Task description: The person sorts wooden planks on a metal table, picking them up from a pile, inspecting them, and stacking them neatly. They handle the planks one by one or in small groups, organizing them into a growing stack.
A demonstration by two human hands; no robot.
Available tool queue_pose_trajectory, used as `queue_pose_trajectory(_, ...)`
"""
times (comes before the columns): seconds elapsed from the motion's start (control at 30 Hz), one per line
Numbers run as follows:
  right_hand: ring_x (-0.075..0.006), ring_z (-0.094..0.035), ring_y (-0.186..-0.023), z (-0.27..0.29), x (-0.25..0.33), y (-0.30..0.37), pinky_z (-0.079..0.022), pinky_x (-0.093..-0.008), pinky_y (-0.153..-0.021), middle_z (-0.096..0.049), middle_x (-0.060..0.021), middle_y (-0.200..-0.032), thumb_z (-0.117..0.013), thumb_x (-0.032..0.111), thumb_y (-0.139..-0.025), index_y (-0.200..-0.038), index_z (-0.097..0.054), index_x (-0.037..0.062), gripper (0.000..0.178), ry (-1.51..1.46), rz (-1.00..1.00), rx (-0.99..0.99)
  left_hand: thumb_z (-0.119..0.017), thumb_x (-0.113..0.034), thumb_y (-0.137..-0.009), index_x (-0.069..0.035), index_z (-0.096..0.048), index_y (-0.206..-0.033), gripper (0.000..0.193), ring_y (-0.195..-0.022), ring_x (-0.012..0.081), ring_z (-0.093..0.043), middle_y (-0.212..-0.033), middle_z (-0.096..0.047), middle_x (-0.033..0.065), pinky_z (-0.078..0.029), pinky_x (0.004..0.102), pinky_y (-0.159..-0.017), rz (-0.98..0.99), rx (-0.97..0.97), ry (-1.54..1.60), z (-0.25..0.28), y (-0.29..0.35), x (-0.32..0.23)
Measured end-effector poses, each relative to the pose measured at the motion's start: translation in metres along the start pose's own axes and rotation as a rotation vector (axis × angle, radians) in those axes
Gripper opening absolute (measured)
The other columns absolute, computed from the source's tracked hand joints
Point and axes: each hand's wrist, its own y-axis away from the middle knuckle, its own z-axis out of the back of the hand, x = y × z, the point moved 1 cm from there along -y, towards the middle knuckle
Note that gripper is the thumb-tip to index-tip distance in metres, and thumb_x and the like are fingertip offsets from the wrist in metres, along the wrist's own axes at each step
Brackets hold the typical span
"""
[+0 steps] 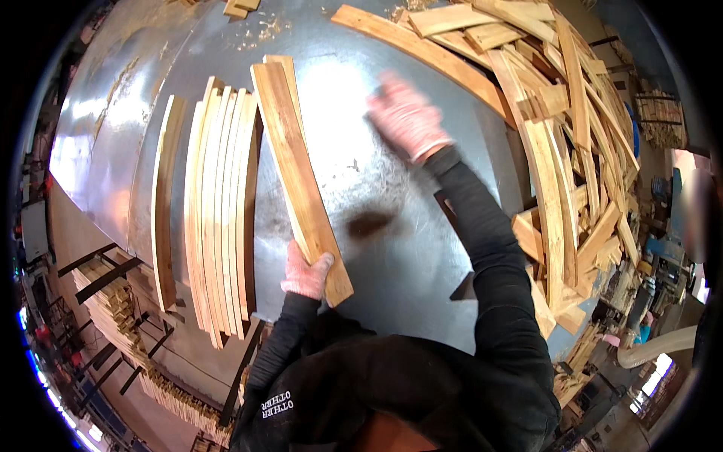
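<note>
My left hand [306,273], in a pink-and-white knit glove, grips a wooden board [303,169] near its near end, thumb on its top face. A second, paler board [290,74] shows partly behind it, mostly hidden. Both lie slanted, their far ends leaning left. My right hand [409,117], gloved alike, is over the metal tabletop [339,98] to the right of the boards. Motion smears its fingers, and no object shows in it. Just left of the held board stands a row of several boards on edge [222,211], with a single board [166,203] apart from it.
A tangled heap of boards [553,158] covers the table's right side. One long board [429,60] slants from it toward the far edge. Sawdust and small offcuts [239,7] lie at the far side. Racks of stacked wood [113,309] stand below the left edge.
</note>
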Motion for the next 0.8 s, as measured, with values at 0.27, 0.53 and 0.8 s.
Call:
queue_pose_trajectory(0.27, -0.0386, -0.045, -0.130, 0.055, -0.146, -0.069, -0.037, -0.0478, -0.105, -0.044, -0.0216, -0.143, -0.053, 0.068, -0.083, -0.151, -0.025, 0.0076, 0.095, 0.552, -0.138, 0.076, -0.073, -0.006, -0.077, -0.001, -0.027, -0.148, 0.085, -0.114, 0.0283, -0.060, -0.132, -0.055, 0.0216, -0.048, 0.0353, -0.096, -0.073, -0.205, -0.392, 0.058, 0.037, -0.009)
queue_pose_trajectory(0.53, -0.0270, -0.066, -0.084, 0.039, -0.060, -0.013, -0.058, -0.0433, -0.074, -0.064, -0.0189, -0.098, -0.055, 0.054, -0.093, -0.127, -0.050, -0.0025, 0.067, -1.687, -0.408, 0.741, -0.077, -0.025, -0.070, -0.007, -0.041, -0.142, 0.082, -0.116, 0.0372, -0.049, -0.135, -0.043, 0.0203, -0.040, 0.0501, -0.096, -0.482, -0.535, -1.277, 0.109, 0.038, 0.001)
queue_pose_trajectory(0.8, -0.0349, -0.061, -0.109, -0.106, 0.086, 0.186, -0.047, -0.0443, -0.098, -0.062, -0.0222, -0.122, -0.029, 0.034, -0.101, -0.139, -0.033, -0.0100, 0.058, -0.242, 0.427, 0.386, -0.074, -0.060, -0.074, 0.003, -0.026, -0.148, 0.108, -0.134, 0.0439, -0.035, -0.142, -0.035, 0.0272, -0.028, 0.0522, -0.111, -0.639, -0.332, -0.084, 0.102, 0.011, 0.036)
